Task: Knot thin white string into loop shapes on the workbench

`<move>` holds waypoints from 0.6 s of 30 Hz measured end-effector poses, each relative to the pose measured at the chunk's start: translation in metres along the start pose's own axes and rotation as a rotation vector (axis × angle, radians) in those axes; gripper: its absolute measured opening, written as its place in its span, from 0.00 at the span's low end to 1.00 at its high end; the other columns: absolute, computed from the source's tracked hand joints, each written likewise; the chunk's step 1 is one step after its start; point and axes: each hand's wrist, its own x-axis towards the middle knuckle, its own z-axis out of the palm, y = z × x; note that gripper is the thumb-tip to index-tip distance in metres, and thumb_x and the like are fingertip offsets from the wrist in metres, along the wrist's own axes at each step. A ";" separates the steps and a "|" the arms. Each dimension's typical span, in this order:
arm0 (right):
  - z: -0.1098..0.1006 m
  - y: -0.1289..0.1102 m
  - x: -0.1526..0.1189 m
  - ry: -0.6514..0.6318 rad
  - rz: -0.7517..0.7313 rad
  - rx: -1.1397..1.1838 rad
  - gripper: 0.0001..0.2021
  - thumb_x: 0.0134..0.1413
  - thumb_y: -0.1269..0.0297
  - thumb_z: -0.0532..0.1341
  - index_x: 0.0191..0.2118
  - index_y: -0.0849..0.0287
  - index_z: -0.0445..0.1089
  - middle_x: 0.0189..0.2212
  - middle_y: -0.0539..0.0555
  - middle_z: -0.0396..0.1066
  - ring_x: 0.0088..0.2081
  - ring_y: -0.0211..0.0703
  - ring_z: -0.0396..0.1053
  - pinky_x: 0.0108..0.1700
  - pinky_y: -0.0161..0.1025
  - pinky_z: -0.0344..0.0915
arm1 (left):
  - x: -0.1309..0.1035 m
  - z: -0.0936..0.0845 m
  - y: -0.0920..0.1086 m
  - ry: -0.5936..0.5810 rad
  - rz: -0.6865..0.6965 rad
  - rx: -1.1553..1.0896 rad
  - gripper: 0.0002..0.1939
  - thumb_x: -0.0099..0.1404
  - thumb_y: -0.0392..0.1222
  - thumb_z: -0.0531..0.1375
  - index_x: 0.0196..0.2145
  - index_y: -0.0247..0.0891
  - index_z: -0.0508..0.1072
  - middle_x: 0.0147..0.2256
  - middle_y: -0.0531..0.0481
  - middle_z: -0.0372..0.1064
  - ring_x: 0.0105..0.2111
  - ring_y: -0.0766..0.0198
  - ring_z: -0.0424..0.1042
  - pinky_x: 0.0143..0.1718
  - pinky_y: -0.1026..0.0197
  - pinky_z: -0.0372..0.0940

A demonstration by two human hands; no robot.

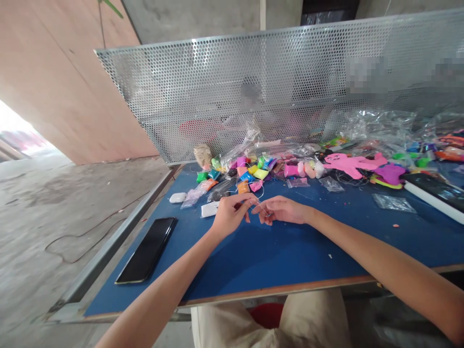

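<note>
Above the blue table, my left hand [234,212] has its thumb and forefinger pinched on a thin pale wire or string. Part of this thin wire [263,191] curves up in a loop beyond the fingertips. Facing it, my right hand [284,210] has its fingers curled round another stretch of the same strand. The fingertips of both hands almost meet, and what lies between them is too fine to make out fully. Just beyond the hands lie small colourful packets, among them an orange packet [243,187] and a yellow packet [261,174]. A white packet [209,209] lies beside my left hand.
A black phone [147,251] rests on the blue table [253,261] at left, with a white case [177,197] farther back. Pink cut-out figure [348,164], clear bags [393,203] and a black-and-white device [437,193] lie to the right. A perforated metal panel [217,96] stands behind.
</note>
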 end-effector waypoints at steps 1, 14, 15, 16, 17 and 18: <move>0.000 0.000 0.000 0.008 0.004 0.006 0.20 0.62 0.55 0.62 0.52 0.64 0.75 0.37 0.60 0.74 0.37 0.42 0.70 0.40 0.38 0.66 | 0.000 0.000 0.000 -0.004 0.004 0.007 0.17 0.69 0.52 0.57 0.39 0.36 0.79 0.31 0.49 0.76 0.19 0.68 0.71 0.22 0.66 0.65; -0.012 0.008 0.002 -0.028 -0.001 -0.016 0.21 0.62 0.54 0.63 0.48 0.70 0.76 0.31 0.55 0.67 0.30 0.36 0.61 0.35 0.36 0.59 | 0.003 0.000 -0.001 -0.133 -0.075 -0.147 0.17 0.69 0.53 0.58 0.40 0.35 0.75 0.27 0.50 0.72 0.21 0.69 0.69 0.22 0.67 0.61; -0.012 0.008 0.002 -0.038 0.001 -0.023 0.21 0.62 0.54 0.64 0.49 0.70 0.76 0.31 0.55 0.67 0.31 0.36 0.61 0.35 0.36 0.59 | 0.003 0.000 -0.001 -0.138 -0.069 -0.153 0.17 0.69 0.52 0.58 0.40 0.35 0.75 0.27 0.50 0.72 0.21 0.70 0.67 0.22 0.67 0.60; -0.012 0.008 0.003 -0.046 -0.001 -0.031 0.21 0.62 0.54 0.64 0.49 0.70 0.76 0.31 0.55 0.67 0.31 0.36 0.61 0.35 0.36 0.58 | 0.003 0.000 0.000 -0.141 -0.062 -0.159 0.17 0.69 0.52 0.59 0.40 0.34 0.75 0.27 0.50 0.72 0.20 0.71 0.64 0.22 0.67 0.60; -0.012 0.008 0.003 -0.049 -0.008 -0.040 0.20 0.62 0.55 0.64 0.49 0.70 0.75 0.31 0.55 0.67 0.31 0.36 0.61 0.35 0.36 0.58 | 0.003 0.000 0.001 -0.142 -0.055 -0.165 0.17 0.68 0.52 0.59 0.40 0.34 0.75 0.28 0.50 0.73 0.20 0.72 0.62 0.21 0.67 0.59; -0.012 0.008 0.003 -0.048 -0.015 -0.048 0.20 0.62 0.55 0.63 0.49 0.70 0.75 0.31 0.55 0.67 0.31 0.36 0.61 0.35 0.35 0.57 | 0.002 0.000 0.002 -0.143 -0.048 -0.170 0.17 0.68 0.52 0.59 0.41 0.34 0.75 0.28 0.49 0.73 0.19 0.73 0.61 0.21 0.67 0.58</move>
